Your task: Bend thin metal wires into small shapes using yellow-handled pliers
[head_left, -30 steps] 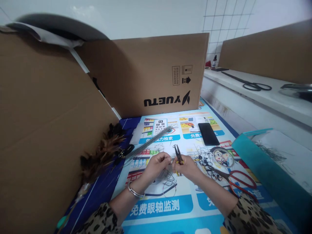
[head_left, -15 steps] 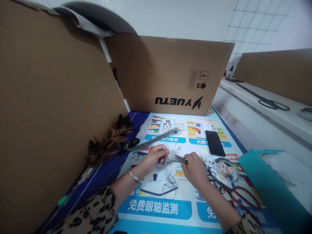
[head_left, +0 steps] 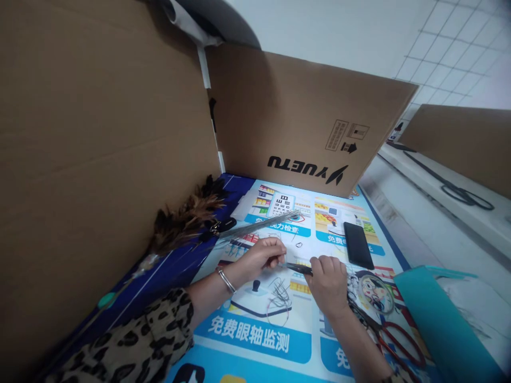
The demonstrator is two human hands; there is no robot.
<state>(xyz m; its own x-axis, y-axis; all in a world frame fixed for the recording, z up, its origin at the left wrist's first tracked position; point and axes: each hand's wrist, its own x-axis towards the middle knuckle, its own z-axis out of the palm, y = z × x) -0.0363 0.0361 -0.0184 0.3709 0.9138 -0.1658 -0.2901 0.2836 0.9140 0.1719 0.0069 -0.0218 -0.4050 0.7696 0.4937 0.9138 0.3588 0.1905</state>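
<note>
My right hand (head_left: 328, 282) is closed round small black pliers (head_left: 297, 267) whose jaws point left. My left hand (head_left: 262, 256) is pinched on a thin piece of wire held at the pliers' tip; the wire itself is barely visible. Both hands hover just above a printed blue and white mat (head_left: 259, 335). A bundle of bent wire pieces (head_left: 279, 295) lies on the mat below the hands. A sheaf of straight wires (head_left: 259, 226) lies beyond my left hand. A small wire ring (head_left: 299, 244) rests on the mat just past the pliers.
Cardboard walls (head_left: 99, 159) stand at the left and back. A feather duster (head_left: 187, 218) lies along the left wall. A black phone (head_left: 358, 244), a heap of dark rings (head_left: 359, 298), red-handled scissors (head_left: 399, 343) and a teal tray (head_left: 439, 319) sit to the right.
The pliers have swung from pointing upward to pointing left at my left hand's fingertips. My head has turned left and tilted, so the scene shifted right.
</note>
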